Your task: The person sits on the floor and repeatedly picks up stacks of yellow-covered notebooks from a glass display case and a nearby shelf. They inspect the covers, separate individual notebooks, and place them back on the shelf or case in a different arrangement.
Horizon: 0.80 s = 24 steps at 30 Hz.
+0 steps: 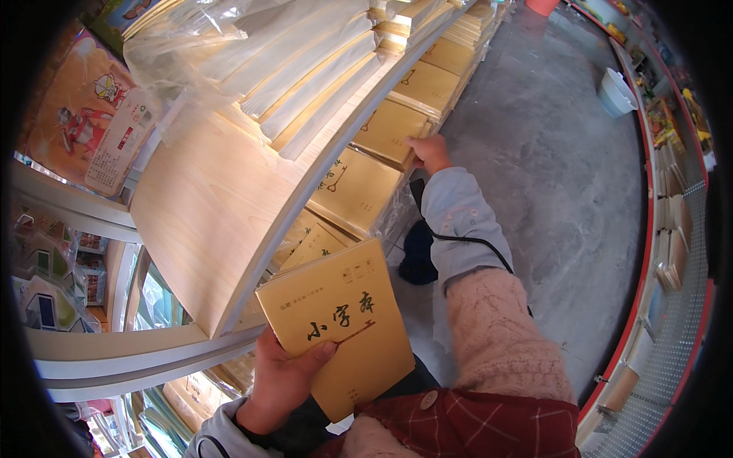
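My left hand (292,372) holds a small sheaf of tan paper exercise books (355,343), thumb across the top cover. That cover bears dark writing and a key drawing. My right hand (430,153) reaches out to a stack of similar exercise books (392,129) on the lower shelf. Its thumb lies on the stack's outer edge, and the other fingers are partly hidden below. Nearer me, another stack of exercise books (361,189) sits on that shelf, with loose exercise books (318,246) lying askew, partly behind the held sheaf.
Above the lower stacks, a wooden shelf board (223,166) juts out, bearing plastic-wrapped paper bundles (320,74). Packaged goods (86,120) hang at left. Grey floor (550,149) runs along the right, with a white bucket (617,93) beside a red-edged display rack (644,229).
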### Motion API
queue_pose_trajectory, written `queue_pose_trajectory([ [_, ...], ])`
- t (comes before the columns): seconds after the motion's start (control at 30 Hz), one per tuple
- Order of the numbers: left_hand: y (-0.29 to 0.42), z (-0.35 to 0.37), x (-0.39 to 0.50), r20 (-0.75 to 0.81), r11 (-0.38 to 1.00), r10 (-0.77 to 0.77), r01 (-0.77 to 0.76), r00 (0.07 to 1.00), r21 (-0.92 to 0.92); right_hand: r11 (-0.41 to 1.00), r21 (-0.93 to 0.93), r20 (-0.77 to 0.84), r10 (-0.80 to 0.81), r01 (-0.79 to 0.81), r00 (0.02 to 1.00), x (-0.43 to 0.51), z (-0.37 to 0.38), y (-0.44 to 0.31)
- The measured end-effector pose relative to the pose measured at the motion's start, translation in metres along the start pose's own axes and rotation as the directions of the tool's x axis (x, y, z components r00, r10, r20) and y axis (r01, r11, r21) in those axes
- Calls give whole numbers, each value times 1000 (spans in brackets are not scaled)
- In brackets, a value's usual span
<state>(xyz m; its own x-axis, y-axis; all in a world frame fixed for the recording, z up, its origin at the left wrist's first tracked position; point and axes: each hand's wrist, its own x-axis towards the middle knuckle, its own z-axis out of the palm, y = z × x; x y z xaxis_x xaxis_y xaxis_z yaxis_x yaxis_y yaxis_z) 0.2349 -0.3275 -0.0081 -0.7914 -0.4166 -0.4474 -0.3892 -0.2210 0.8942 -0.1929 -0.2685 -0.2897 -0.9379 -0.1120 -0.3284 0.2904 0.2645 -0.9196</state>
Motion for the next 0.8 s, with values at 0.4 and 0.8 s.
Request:
queue_pose_trajectory([
  [0.4,1,-2,1,-41,998,-18,20,999,60,922,-296,-69,-283,251,957,-39,3,-18],
  [0.8,-2,1,1,-48,999,-17,19,999,42,963,-237,18,-124,125,992,-44,35,-22],
])
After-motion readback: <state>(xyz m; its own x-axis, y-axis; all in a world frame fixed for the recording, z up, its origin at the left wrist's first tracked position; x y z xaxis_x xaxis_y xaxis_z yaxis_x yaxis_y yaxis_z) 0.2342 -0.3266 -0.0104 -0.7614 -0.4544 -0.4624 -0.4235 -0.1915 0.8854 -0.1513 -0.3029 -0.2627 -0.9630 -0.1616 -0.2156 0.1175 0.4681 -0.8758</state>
